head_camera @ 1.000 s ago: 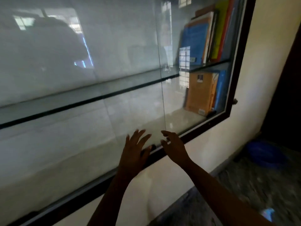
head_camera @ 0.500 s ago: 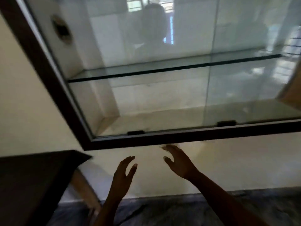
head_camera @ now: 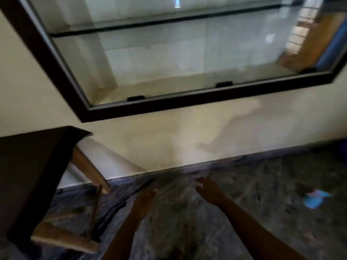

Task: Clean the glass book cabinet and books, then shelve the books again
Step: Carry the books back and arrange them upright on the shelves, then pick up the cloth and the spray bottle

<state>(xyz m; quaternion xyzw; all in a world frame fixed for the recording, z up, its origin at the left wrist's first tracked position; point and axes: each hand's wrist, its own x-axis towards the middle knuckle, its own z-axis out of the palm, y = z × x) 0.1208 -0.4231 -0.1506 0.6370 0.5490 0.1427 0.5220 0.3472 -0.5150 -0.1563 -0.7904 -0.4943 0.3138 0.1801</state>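
Note:
The glass book cabinet [head_camera: 150, 107] with its dark frame fills the top of the view, its sliding panes closed. An orange book [head_camera: 311, 44] and a blue book [head_camera: 332, 45] lean at its lower right end; the rest of the lower shelf is bare. My left hand [head_camera: 144, 200] and my right hand [head_camera: 208, 188] hang well below the cabinet, over the speckled floor, fingers loosely spread and holding nothing. Motion blur softens both hands.
A dark-topped wooden table [head_camera: 28, 175] stands at the left with its legs near my left arm. A dark cloth [head_camera: 112, 209] lies on the floor beside it. A light-blue object [head_camera: 313, 199] lies on the floor at the right.
My view has swung left and down from the cabinet toward the floor. Both hands have dropped from the cabinet's lower frame to below the wall base.

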